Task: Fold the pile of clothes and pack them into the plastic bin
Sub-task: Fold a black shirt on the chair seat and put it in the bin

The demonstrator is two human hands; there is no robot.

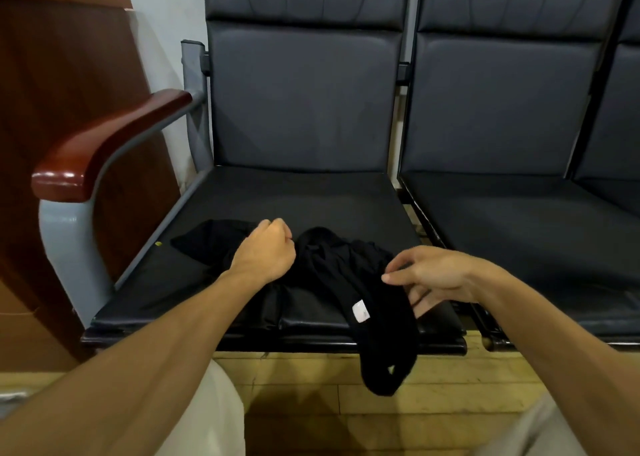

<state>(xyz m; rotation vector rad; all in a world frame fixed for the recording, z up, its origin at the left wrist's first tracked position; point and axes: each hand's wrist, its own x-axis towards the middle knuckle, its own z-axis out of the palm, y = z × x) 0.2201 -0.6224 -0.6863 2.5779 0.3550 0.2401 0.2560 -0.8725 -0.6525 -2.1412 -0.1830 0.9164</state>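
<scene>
Your left hand [266, 253] fisted in a crumpled black garment [332, 268] on the dark chair seat [311, 196], your right hand [433, 275] loose-fingered at its right edge, white label [360, 311] showing, one end hanging over the seat front.

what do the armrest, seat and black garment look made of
The armrest looks like wood under glossy reddish-brown lacquer, with bright highlights on its front curve. The seat: black leather or vinyl, smooth with dull sheen. The black garment: soft matte fabric, crumpled into folds, drooping over the seat edge.

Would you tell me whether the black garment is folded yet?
Unfolded: the black garment lies bunched, one end overhanging the seat.
</scene>
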